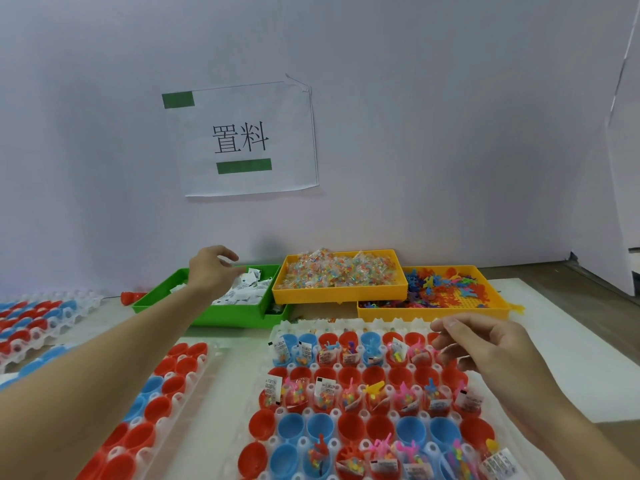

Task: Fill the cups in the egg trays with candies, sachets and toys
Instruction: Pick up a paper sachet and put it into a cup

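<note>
A clear egg tray in front of me holds red and blue cups; some carry candies, white sachets and small plastic toys, others are bare. My left hand reaches over the green bin of white sachets, fingers loosely curled, nothing visibly held. My right hand hovers over the tray's far right cups with fingers relaxed and spread, holding nothing that I can see. A yellow bin of wrapped candies and a yellow bin of coloured toys stand behind the tray.
A second tray of bare red and blue cups lies to the left, more trays at far left. A red cup lies beside the green bin. A wall with a paper sign stands close behind.
</note>
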